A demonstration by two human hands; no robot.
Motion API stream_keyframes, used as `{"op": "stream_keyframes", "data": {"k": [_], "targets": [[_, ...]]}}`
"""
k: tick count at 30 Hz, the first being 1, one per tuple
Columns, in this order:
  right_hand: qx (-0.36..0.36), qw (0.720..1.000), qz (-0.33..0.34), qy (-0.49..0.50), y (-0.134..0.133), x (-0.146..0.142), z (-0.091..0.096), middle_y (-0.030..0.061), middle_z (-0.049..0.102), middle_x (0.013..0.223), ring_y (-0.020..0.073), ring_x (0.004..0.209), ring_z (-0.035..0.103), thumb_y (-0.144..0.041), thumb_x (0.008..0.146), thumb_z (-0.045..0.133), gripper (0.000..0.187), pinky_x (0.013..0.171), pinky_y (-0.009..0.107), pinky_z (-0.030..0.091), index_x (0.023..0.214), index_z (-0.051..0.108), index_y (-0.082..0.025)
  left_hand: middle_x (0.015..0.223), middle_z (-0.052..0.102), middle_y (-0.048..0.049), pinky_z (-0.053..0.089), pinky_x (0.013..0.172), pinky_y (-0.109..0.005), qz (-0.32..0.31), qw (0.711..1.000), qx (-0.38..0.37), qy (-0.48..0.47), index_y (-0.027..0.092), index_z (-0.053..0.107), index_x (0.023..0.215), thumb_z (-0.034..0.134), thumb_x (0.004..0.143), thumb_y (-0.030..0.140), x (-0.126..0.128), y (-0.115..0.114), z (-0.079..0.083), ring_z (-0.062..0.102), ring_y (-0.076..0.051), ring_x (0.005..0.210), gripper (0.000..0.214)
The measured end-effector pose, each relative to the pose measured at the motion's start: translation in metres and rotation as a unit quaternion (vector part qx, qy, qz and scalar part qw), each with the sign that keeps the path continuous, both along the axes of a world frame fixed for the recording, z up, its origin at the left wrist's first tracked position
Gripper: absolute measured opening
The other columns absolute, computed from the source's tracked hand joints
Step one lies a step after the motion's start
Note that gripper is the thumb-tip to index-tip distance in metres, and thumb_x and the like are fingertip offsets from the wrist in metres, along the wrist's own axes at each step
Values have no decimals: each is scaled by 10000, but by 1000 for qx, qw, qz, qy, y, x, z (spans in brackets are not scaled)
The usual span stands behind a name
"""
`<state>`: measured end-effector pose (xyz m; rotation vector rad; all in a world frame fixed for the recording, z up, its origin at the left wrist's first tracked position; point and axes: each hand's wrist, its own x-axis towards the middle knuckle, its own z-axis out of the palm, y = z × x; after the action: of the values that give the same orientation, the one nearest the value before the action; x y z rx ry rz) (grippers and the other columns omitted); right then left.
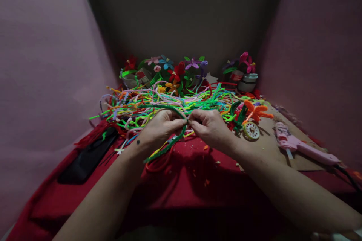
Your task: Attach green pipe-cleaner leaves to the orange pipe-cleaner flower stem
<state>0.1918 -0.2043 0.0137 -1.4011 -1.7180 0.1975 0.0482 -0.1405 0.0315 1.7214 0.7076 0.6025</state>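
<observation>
A dark green pipe cleaner (183, 132) is bent into a curve between my hands, above the front of the table. My left hand (164, 125) is closed on it, thumb and fingers pinched near the bend. The fingertips of my right hand (207, 125) pinch at the same spot, almost touching the left thumb; the exact bit between them is too small to make out. Below the left hand lies a tool with red and yellow handles (161, 166), partly covered by the pipe cleaner. Just beyond both hands spreads a pile of many-coloured pipe cleaners (195, 101).
Pipe-cleaner flowers (192, 63) stand along the back. At right are an orange flower (256, 111), a round white-and-yellow spool (251, 131) and a pink glue gun (305, 147) on cardboard (271, 154). A black phone (85, 158) lies left on the red cloth (169, 196). Pink walls flank both sides.
</observation>
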Motion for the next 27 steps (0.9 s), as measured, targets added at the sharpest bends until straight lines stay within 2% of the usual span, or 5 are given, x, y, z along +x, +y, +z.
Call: {"op": "stream_keyframes", "data": {"k": [4, 10, 16, 22, 27], "targets": [[42, 995, -11, -88, -3, -3, -2, -13, 471, 501, 91, 483, 412, -124, 749, 453, 175, 503, 227, 262, 591, 518, -156, 494, 540, 1, 389, 453, -210, 37, 999, -14, 20, 111, 591, 554, 602, 624, 193, -1, 1, 2, 489, -97, 462, 109], [152, 953, -19, -260, -6, -6, -10, 45, 546, 558, 136, 530, 469, -133, 761, 417, 173, 506, 263, 263, 648, 547, -147, 393, 361, 55, 306, 304, -183, -37, 947, -308, -86, 121, 516, 488, 592, 566, 143, 0, 9, -2, 283, -36, 328, 111], [52, 997, 40, -29, -1, -3, -6, -10, 493, 544, 80, 509, 419, -149, 788, 447, 172, 517, 212, 304, 654, 554, -145, 384, 363, 50, 352, 310, -187, -54, 947, -295, -119, 98, 550, 497, 599, 608, 148, -2, 14, -4, 274, -26, 322, 131], [-118, 927, 103, 340, 4, 1, 5, -53, 429, 408, 50, 371, 305, -230, 724, 534, 198, 381, 199, 206, 543, 491, -161, 573, 605, -36, 360, 374, -199, -27, 992, -114, -56, 99, 624, 617, 649, 667, 245, -7, 14, -1, 446, -67, 395, 157], [-178, 839, 131, 497, 6, 4, 6, -78, 397, 367, 31, 315, 219, -207, 638, 598, 128, 337, 197, 107, 562, 506, -159, 649, 603, -16, 417, 542, -227, 114, 938, 324, -50, 141, 666, 759, 634, 738, 289, -8, 7, 2, 526, -102, 569, 153]]}}
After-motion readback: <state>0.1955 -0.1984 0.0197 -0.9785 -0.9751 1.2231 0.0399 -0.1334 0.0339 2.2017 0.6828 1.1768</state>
